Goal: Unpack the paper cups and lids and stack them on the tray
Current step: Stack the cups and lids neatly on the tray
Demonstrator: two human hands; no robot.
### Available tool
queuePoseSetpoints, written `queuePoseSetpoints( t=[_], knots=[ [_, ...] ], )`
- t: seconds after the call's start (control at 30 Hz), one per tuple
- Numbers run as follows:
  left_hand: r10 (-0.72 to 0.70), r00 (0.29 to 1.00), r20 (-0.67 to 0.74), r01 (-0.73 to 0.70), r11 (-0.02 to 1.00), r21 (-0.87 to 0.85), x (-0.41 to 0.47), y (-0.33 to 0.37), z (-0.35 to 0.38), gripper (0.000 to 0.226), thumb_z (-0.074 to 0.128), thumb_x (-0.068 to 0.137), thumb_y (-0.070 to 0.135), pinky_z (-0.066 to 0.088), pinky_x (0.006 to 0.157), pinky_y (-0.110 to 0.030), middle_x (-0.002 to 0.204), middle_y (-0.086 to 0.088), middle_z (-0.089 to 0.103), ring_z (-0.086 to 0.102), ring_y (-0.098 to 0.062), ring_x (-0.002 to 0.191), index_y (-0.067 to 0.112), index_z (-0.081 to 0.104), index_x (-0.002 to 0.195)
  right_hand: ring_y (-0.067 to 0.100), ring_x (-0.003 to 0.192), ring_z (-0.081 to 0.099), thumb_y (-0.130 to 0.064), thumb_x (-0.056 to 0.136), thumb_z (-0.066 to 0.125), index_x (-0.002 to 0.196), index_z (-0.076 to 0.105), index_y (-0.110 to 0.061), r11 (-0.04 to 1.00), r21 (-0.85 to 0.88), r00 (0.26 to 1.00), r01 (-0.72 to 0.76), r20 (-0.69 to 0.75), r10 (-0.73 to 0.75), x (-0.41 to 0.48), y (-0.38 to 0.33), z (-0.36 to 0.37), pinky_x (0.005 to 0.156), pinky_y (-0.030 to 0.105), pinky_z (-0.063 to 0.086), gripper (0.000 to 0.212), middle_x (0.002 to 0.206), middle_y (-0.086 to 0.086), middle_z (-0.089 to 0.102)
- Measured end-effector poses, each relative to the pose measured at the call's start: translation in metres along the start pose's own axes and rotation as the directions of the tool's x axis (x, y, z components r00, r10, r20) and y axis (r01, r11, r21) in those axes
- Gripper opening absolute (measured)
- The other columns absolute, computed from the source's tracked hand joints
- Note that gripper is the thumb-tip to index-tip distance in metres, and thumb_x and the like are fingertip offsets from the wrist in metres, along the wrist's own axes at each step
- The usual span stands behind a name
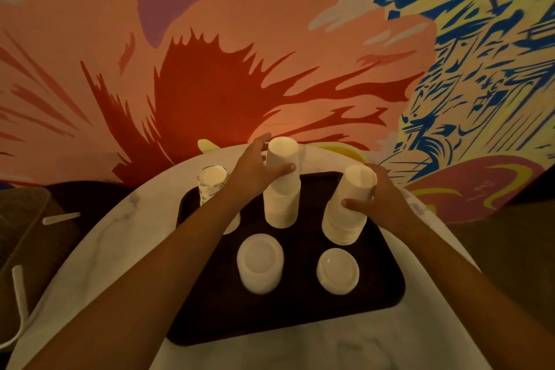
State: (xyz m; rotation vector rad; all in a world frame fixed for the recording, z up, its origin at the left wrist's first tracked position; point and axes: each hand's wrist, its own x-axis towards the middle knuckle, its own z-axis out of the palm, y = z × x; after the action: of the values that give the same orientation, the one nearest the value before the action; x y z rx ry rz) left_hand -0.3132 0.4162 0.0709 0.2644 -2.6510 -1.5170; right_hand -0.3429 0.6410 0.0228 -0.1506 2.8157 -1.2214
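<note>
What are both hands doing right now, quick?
Left hand: holding the middle stack of paper cups.
Right hand: holding the right stack of paper cups.

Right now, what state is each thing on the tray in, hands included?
Left hand, grips middle stack near its top
Right hand, grips right stack midway
Middle stack, standing on tray, held
Right stack, standing on tray, held
Printed cups, standing at tray's far left, not held
Left lids, stacked on tray, free
Right lids, stacked on tray, free
Tray, flat on table
</note>
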Motion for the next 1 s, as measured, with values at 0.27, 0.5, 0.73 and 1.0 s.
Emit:
queuePoseSetpoints(
  t=[0.27,0.5,0.73,1.0],
  knots=[
    [-0.014,0.998,-0.067,0.016,1.000,0.016,0.004,0.002,0.010,0.066,0.069,0.081,0.024,0.036,0.092,-0.028,0.142,-0.003,0.041,0.040,-0.023,0.128,0.017,0.033,0.136,0.026,0.125,0.041,-0.016,0.069,0.079,0.136,0.030,-0.015,0.993,0.115,1.000,0.017,0.008,-0.018,0.024,-0.005,0.008,0.101,0.041,0.039,0.083,0.135,0.007,0.043],
    [-0.032,0.997,-0.076,0.034,0.999,0.021,0.002,0.003,0.011,0.069,0.068,0.081,0.024,0.038,0.100,-0.035,0.144,-0.003,0.039,0.038,-0.023,0.130,0.017,0.031,0.138,0.027,0.129,0.039,-0.017,0.070,0.078,0.139,0.029,-0.013,0.995,0.095,1.000,0.014,-0.002,-0.014,0.041,-0.007,0.008,0.102,0.042,0.037,0.085,0.140,0.009,0.041],
    [-0.069,0.994,-0.085,0.068,0.998,-0.009,-0.003,0.000,0.011,0.081,0.069,0.080,0.028,0.037,0.102,-0.037,0.149,-0.003,0.032,0.036,-0.023,0.133,0.019,0.022,0.144,0.028,0.128,0.040,-0.017,0.071,0.077,0.139,0.028,-0.012,0.995,0.097,1.000,0.022,0.018,-0.024,0.044,-0.005,0.007,0.103,0.043,0.037,0.085,0.140,0.010,0.041],
    [-0.145,0.985,-0.088,0.142,0.989,-0.046,-0.030,-0.010,0.009,0.071,0.067,0.081,0.029,0.043,0.094,-0.034,0.143,-0.006,0.040,0.046,-0.025,0.124,0.019,0.029,0.141,0.029,0.130,0.038,-0.024,0.068,0.080,0.141,0.026,-0.014,0.992,0.122,0.998,0.027,0.046,-0.032,0.042,-0.007,0.002,0.102,0.045,0.038,0.092,0.142,0.010,0.039]
  ],
)
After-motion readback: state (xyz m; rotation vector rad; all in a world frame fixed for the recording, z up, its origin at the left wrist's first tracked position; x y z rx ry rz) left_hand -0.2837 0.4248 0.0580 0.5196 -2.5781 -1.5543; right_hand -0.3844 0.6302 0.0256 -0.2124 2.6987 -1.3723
